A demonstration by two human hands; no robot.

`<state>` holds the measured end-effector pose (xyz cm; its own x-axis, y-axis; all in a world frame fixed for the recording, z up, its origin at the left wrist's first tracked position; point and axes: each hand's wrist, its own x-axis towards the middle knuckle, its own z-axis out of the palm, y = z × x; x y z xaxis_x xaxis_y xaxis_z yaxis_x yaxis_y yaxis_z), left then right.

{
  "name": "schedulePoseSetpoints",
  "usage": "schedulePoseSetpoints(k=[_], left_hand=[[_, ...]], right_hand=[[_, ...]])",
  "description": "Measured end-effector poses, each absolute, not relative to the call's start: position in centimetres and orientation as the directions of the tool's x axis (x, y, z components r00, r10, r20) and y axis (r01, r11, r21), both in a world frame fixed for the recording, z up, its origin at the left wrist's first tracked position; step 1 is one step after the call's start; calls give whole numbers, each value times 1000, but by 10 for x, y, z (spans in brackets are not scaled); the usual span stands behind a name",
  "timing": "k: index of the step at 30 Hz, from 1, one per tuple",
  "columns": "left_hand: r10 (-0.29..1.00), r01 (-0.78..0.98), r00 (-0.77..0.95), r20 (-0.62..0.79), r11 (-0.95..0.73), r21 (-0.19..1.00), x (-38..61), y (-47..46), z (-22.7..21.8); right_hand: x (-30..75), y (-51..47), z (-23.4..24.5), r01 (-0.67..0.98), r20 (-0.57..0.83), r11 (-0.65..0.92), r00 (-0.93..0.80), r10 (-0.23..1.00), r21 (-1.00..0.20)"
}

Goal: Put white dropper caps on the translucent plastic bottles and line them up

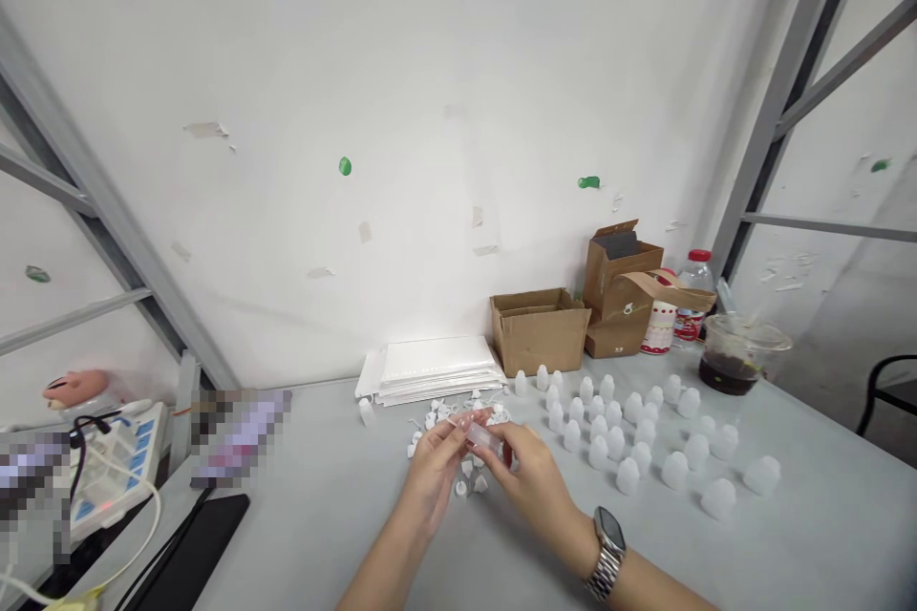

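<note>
Two bare hands show above the lower edge of the picture, the left hand (438, 466) and the right hand (531, 479). Each is on a forearm that is uncovered as far as the view reaches. The right wrist carries a wristwatch (608, 535) with a dark, rounded-rectangular case and a glossy face. It sits on a silver metal bracelet (600, 578) of small polished links that fits the wrist closely. The fingers are slim. The fingernails (479, 417) look longish with a pale pinkish finish, but they are too small to tell more.
</note>
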<state>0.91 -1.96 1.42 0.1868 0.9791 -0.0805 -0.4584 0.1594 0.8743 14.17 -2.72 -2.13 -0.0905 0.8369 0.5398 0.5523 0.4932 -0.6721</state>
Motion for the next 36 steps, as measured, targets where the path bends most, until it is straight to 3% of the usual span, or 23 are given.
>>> schedulePoseSetpoints(k=[7,13,22,26,30,34,36], left_hand=[[966,-480,248,-76,190,856,8,-18,11],[956,-491,285,-71,210,846,6,-16,9],[955,-472,285,-86,217,855,3,-17,14],[968,-459,247,-53,165,873,5,-17,12],[980,-407,192,-60,135,903,7,-19,14],[988,-354,145,-61,110,929,9,-22,17],[989,-361,134,-64,109,926,9,-22,17]], right_hand=[[139,-30,-14,393,407,415,-108,907,-821],[137,-25,-7,102,190,209,-171,967,-973],[136,-16,-16,-247,125,20,-416,901,-969],[136,-17,-14,-180,125,62,-365,923,-982],[137,-24,-10,44,155,170,-245,957,-984],[139,-30,-13,369,315,344,-137,939,-863],[139,-29,-16,440,385,393,-112,916,-807]])
